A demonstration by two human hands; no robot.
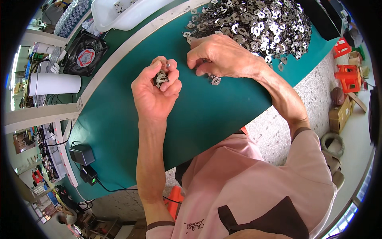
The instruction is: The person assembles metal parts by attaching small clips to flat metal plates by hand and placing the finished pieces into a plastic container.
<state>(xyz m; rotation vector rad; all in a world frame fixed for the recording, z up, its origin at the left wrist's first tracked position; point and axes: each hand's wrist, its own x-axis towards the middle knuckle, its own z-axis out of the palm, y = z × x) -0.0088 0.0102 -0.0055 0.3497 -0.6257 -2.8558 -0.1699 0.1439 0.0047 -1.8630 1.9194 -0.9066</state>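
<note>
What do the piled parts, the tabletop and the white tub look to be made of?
Parts: thin metal, perhaps steel; bright, mirror-like glints show a shiny finish.
Tabletop: smooth green covering, probably rubber or vinyl; even colour, soft sheen.
Tub: probably moulded plastic, smooth white finish; rounded corners suggest moulding.

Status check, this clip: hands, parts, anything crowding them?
Left hand curled around small metal pieces. Right hand over green table, fingers bent, grip unclear. Metal pile crowding its far side.

From close above, the head view looks down at the table (215, 113), sides too warped to judge.
</note>
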